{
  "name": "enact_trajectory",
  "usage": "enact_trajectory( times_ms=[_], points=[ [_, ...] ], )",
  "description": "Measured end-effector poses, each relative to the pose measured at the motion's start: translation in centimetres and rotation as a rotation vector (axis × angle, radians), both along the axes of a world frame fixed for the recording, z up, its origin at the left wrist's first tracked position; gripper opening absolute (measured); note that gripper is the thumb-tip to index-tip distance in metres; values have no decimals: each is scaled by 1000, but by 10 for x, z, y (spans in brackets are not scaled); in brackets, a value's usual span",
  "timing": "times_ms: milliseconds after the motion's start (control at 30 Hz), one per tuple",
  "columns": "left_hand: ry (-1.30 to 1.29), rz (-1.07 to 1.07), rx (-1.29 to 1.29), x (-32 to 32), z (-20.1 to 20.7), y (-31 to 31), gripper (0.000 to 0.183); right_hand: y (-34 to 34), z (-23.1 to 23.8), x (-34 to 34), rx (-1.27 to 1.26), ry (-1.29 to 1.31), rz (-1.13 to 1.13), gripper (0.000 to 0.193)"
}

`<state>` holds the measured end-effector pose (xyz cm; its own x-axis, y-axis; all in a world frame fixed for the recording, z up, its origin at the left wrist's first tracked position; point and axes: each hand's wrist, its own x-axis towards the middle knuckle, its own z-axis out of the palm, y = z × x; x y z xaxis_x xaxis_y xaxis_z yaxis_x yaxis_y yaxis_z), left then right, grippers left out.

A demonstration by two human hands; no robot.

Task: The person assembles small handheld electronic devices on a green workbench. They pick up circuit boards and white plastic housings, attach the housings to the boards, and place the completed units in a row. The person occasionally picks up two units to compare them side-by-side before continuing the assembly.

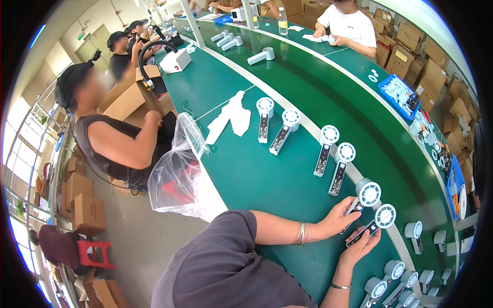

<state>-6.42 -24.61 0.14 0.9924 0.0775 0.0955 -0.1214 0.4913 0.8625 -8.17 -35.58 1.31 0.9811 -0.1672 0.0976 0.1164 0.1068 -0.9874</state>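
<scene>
"Head view: state what the two hands are engaging."

"At the lower right of the frame, the left hand point(336, 219) is gripping the first fan point(369, 193) by its handle, the fingers wrapping around it. The right hand point(363, 243) is holding the second fan point(385, 216) by its handle in the same way."

"Specify the position of both units."

"Both are sitting side by side near the pale rail point(316, 129), their round, slotted heads pointing toward the upper right. Whether the two heads are touching, I am not able to tell."

"List the items surrounding them."

"Four more fans point(329, 134) are lying in a slanting row on the green table point(241, 174), from the centre of the frame toward the right. Their handles are exposing dark inner parts. A cluster of fans point(394, 269) is occupying the lower right corner. White sheets point(231, 117) are lying above centre, and a clear plastic bag point(174, 177) is hanging over the table edge, left of centre."

"Are other persons appearing?"

"Yes. At the upper right, a co-worker in a white shirt point(352, 28) is handling a small white item; at the left, another in a dark sleeveless top point(105, 138) is sitting beside an open carton point(126, 105)."
</scene>
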Motion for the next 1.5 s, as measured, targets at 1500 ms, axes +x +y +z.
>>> enact_trajectory(
  times_ms=[1500],
  points=[
    [54, 18, 33, 1, 2, 2, 22, -5, -7, 8, 88, 12, 64, 37]
  ],
)
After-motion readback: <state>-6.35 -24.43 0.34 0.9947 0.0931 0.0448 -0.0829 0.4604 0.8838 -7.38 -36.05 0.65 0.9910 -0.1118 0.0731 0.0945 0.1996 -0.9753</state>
